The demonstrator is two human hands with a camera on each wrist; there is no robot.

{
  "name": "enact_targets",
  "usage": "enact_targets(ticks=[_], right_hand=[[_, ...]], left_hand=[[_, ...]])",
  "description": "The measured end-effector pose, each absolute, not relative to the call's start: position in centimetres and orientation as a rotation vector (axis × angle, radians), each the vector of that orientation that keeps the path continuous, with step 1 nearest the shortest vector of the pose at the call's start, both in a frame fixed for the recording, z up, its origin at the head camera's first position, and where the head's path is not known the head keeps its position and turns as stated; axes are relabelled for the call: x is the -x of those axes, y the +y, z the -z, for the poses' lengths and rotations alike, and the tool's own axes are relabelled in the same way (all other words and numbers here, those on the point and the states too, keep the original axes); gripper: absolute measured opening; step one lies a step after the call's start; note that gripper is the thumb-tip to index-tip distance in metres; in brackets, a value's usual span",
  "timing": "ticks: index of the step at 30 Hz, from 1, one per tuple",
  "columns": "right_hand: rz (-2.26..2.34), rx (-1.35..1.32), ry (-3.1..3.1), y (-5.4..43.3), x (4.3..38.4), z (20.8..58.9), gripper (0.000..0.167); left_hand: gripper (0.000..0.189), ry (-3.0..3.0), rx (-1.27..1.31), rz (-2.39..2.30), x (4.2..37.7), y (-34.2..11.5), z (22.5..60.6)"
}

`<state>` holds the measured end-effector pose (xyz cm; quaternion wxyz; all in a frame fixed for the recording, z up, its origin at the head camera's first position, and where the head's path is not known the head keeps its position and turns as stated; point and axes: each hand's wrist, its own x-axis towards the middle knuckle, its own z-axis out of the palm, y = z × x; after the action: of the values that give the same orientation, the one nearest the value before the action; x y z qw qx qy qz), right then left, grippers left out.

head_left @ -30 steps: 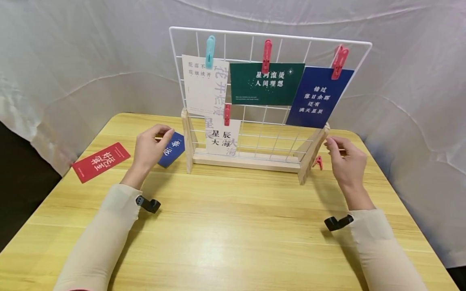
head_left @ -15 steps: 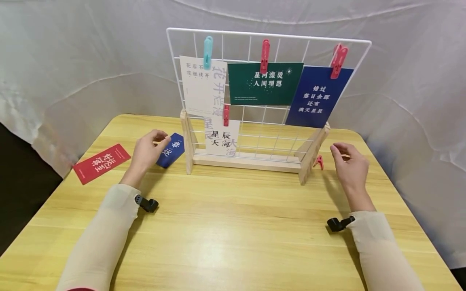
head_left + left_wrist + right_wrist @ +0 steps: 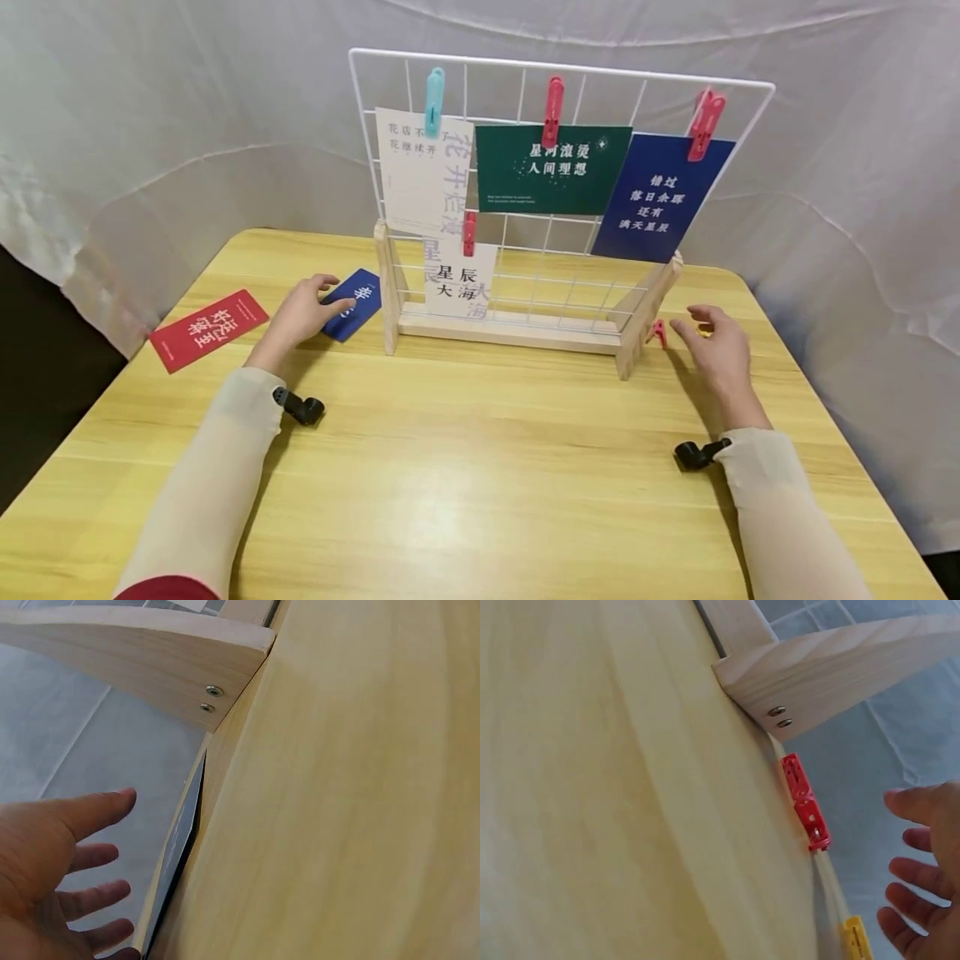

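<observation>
My left hand [image 3: 303, 312] hovers at the near left of a blue card [image 3: 363, 315] lying on the table. Its thumb overlaps the card in the head view. In the left wrist view, the fingers [image 3: 94, 906] are spread beside the card [image 3: 177, 844], with nothing in them. To the right of the stand, my right hand [image 3: 722, 354] is over the table with thumb and fingers apart. A red clip [image 3: 659, 334] lies just left of its thumb. A yellow clip [image 3: 856, 941] lies below the fingers [image 3: 922, 877], partly hidden in the head view.
A white wire grid [image 3: 551, 242] stands in a wooden base [image 3: 510, 333]. Clips hold white cards [image 3: 416, 179], a green card [image 3: 555, 187] and a dark blue card [image 3: 651, 212] on it. A red card [image 3: 210, 329] lies at the table's left.
My left hand's thumb and fingers have spread apart over the blue card. My right hand has moved down and away from the stand's right leg and opened, and the yellow clip now shows.
</observation>
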<state>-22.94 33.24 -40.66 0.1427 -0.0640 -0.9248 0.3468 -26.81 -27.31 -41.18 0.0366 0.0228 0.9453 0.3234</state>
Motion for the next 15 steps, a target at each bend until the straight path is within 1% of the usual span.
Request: enact_targets(ticks=[5,11,15], right_hand=[[-1.007,0.219,-2.768,33.8,23.3,41.5,0.064],[-0.937,0.188,-2.8,34.0,23.4,42.2,0.065],[-0.898,0.183,-2.824,34.3,23.4,42.6,0.066]], left_hand=[[0.082,2.886,-0.044,-0.886,27.2,-27.5,40.9],[0.1,2.889,-0.029,-0.786,27.1,-27.3,41.1],[0.106,2.896,-0.031,-0.735,26.9,-26.9,41.6]])
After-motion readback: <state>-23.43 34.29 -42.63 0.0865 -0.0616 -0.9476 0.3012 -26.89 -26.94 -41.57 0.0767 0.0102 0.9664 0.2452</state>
